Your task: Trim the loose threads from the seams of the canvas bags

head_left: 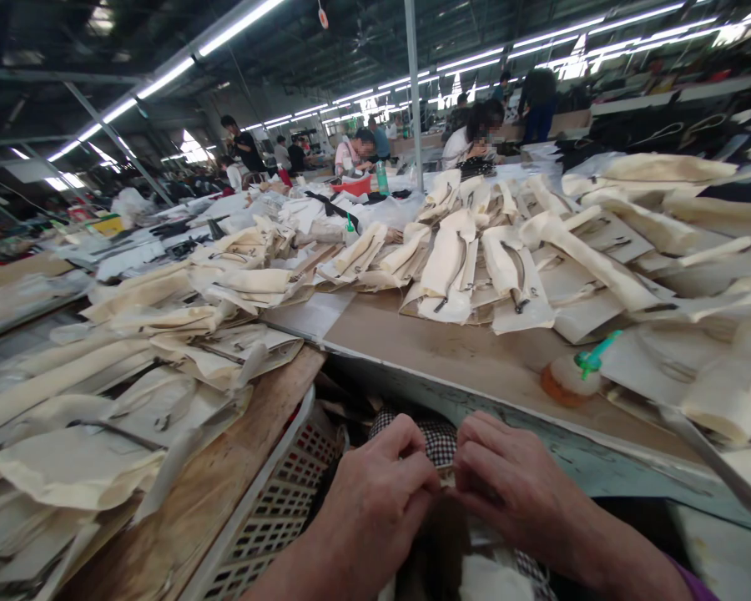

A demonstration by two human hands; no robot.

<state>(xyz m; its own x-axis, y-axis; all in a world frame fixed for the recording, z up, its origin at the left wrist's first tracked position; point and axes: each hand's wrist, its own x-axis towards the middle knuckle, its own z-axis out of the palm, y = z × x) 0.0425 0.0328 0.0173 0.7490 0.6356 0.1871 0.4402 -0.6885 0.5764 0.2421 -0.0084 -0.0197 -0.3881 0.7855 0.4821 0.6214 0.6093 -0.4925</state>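
My left hand (375, 501) and my right hand (506, 484) meet low in front of me, below the table's near edge. Both have their fingers curled and pinched together over a black-and-white checked piece of fabric (435, 438). What lies between the fingertips is too small to name. A white plastic crate (269, 509) stands just left of my left hand. Cream-coloured cut pieces with dark zippers (451, 267) lie spread across the table beyond my hands.
A small bottle with a green cap (579, 376) lies on the brown table (425, 342) at right. Piles of cream pieces (163, 334) cover a wooden board at left. Other people (476, 133) work at far tables. A metal post (413, 92) rises behind.
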